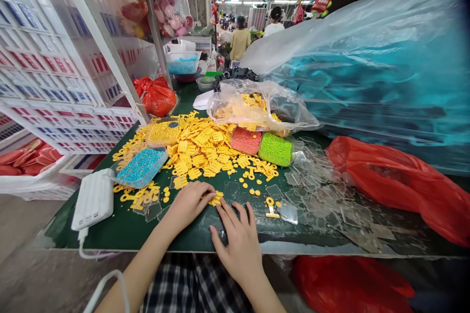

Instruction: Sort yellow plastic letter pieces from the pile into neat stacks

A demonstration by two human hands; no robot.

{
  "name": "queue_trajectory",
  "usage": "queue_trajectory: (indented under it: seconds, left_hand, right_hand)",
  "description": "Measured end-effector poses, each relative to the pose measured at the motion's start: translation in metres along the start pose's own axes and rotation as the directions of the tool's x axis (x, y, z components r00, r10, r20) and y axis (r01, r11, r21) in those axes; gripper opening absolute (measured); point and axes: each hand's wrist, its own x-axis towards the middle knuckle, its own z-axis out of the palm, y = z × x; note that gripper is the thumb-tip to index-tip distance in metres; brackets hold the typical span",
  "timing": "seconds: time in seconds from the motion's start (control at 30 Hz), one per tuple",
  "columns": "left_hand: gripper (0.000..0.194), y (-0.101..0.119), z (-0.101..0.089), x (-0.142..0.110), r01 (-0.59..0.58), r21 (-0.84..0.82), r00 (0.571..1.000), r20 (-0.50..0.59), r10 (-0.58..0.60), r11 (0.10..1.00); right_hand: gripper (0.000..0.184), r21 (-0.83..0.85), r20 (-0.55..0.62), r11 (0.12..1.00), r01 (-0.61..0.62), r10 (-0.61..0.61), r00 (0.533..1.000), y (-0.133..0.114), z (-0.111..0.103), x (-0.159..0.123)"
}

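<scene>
**Q:** How's the table looking?

**Me:** Crowded lol. The heap of yellow pieces is just past my hands, so I'd work on the near side, away from the clutter.

**Q:** And the grip?

**Me:** Right hand is spread wide, palm down, holding nothing I can see. Left hand is curled, thumb and index by the piece. Can't tell if that's a pinch or just a press.

**Q:** So where's the piece?

**Me:** The yellow piece is at my fingertips, between both hands. Looks thin, so I'd keep it flat, steady one end, and go light. My left fingers hide part of it. The loose yellow discs beyond are too tiny to make out any detail.
</scene>
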Motion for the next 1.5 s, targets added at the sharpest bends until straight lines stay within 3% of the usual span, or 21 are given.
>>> queue_trajectory:
  seconds: [0.1, 0.27, 0.5, 0.67, 0.77, 0.9, 1.0, 1.1, 1.23, 1.5]
  left_hand:
    - [0.021, 0.001, -0.004, 0.002, 0.025, -0.023, 1.000, 0.010, -0.025, 0.999]
    - [0.024, 0.006, -0.007, 0.002, -0.076, 0.012, 0.997, 0.025, 0.076, 0.997]
    - [0.023, -0.001, -0.003, -0.001, -0.118, 0.027, 0.993, 0.026, 0.117, 0.993]
    - [0.024, 0.001, -0.010, 0.007, -0.121, 0.001, 0.993, -0.001, 0.121, 0.993]
    - [0.027, 0.012, -0.021, 0.038, -0.133, -0.034, 0.987, -0.091, 0.129, 0.991]
    - [0.030, 0.029, -0.038, 0.116, -0.134, 0.027, 0.975, -0.175, 0.137, 0.991]
    - [0.031, 0.036, -0.045, 0.179, -0.068, 0.197, 0.998, -0.003, 0.071, 0.978]
    - [0.023, 0.038, -0.043, 0.225, -0.094, 0.325, 0.980, 0.195, 0.030, 0.941]
    - [0.011, 0.034, -0.030, 0.254, -0.130, 0.377, 0.946, 0.323, 0.002, 0.917]
    - [0.020, 0.023, -0.011, 0.268, -0.137, 0.427, 0.891, 0.448, -0.077, 0.894]
  right_hand:
    - [0.038, -0.004, 0.019, 1.000, 0.022, -0.022, 1.000, 0.001, -0.002, 0.000]
    - [0.040, -0.010, 0.036, 0.999, 0.040, -0.040, 0.999, 0.001, -0.004, 0.001]
    - [0.041, 0.004, 0.040, 0.999, 0.037, -0.038, 0.999, 0.000, -0.005, 0.001]
    - [0.038, 0.051, -0.010, 0.998, 0.022, -0.022, 1.000, -0.001, -0.006, 0.002]
    - [0.037, 0.085, -0.046, 0.996, -0.004, 0.008, 0.999, -0.002, -0.005, 0.002]
    - [0.037, 0.082, -0.072, 0.996, -0.018, 0.024, 0.997, -0.002, -0.005, 0.003]
    - [0.036, 0.073, -0.093, 0.997, -0.024, 0.031, 0.995, -0.002, -0.003, 0.003]
    - [0.036, 0.066, -0.138, 0.997, -0.033, 0.042, 0.990, -0.002, 0.004, 0.002]
    - [0.036, 0.066, -0.163, 0.996, -0.061, 0.071, 0.984, -0.001, 0.016, 0.001]
    - [0.035, 0.058, -0.197, 0.995, -0.081, 0.091, 0.976, -0.001, 0.021, 0.003]
